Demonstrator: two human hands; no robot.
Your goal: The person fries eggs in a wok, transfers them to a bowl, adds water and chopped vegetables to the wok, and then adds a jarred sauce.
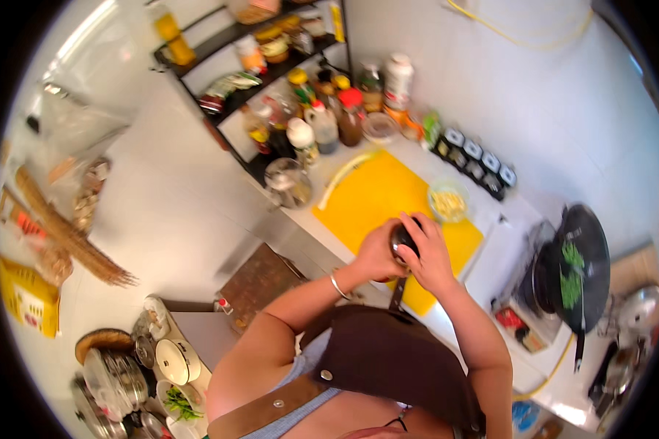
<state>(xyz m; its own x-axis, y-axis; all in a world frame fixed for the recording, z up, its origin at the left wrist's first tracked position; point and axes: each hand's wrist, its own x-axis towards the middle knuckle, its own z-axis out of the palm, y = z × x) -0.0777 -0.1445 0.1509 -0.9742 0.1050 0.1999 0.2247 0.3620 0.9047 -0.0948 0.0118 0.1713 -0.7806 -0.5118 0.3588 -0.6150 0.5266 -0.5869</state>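
Both my hands are closed around a dark, glossy, rounded container (405,238) above the yellow cutting board (373,194). Its kind is hard to make out, as fingers cover most of it. My left hand (377,252) grips its left side; my right hand (430,256) wraps over its top and right side. Just beyond the right hand stands a clear bowl (448,201) of chopped pale yellow pieces. A long pale stalk (340,183) lies along the board's far left edge. Below the hands, a dark strip (397,294) crosses the board's near edge; its kind is unclear.
Bottles and jars crowd the counter's back corner, among them a red-capped jar (351,117). A black shelf rack (231,40) stands behind. Along the wall sits a spice rack (472,161). To the right is a wok (589,256) holding chopped greens; pots (117,380) stand lower left.
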